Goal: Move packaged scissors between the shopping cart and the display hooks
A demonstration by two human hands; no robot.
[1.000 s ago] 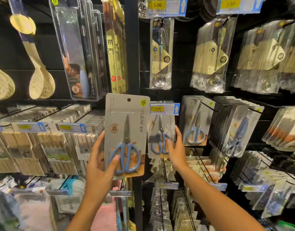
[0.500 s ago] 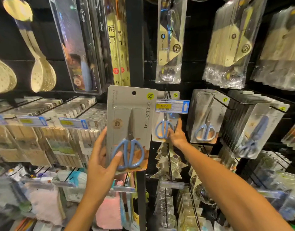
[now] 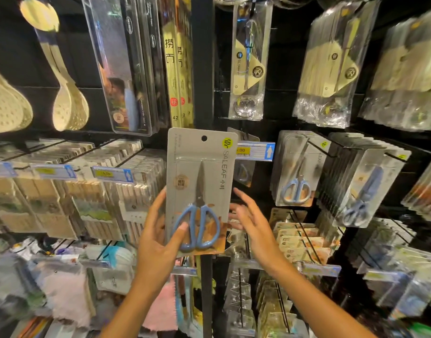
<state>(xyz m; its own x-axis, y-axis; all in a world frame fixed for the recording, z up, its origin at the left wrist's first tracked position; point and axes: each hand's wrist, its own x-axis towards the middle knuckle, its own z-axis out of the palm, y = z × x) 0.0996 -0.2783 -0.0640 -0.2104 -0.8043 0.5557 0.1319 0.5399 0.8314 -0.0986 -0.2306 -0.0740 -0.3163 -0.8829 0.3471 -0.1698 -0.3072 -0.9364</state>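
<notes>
Left hand point(image 3: 158, 242) holds a pack of scissors point(image 3: 200, 191) upright by its lower end: thumb across the blue handles on the front, fingers point(image 3: 157, 206) curled round the left edge and behind the card. Held low like this, the hang hole at the top stays free, probably so it can be threaded onto a hook. Right hand point(image 3: 248, 220) is just right of the pack, fingers spread wide and holding nothing; whether the fingertips touch the card's right edge I cannot tell, as they are blurred. It looks placed to steady or take the card. Beyond the right fingers, up and behind the pack, a price tag point(image 3: 254, 151) fronts a display hook point(image 3: 243, 139) with at most a pack or two partly hidden there; that seems the likely target. Further right hang fuller rows of matching scissor packs point(image 3: 296, 169). No shopping cart in view. Judged step: lining up the hole with the hook.
</notes>
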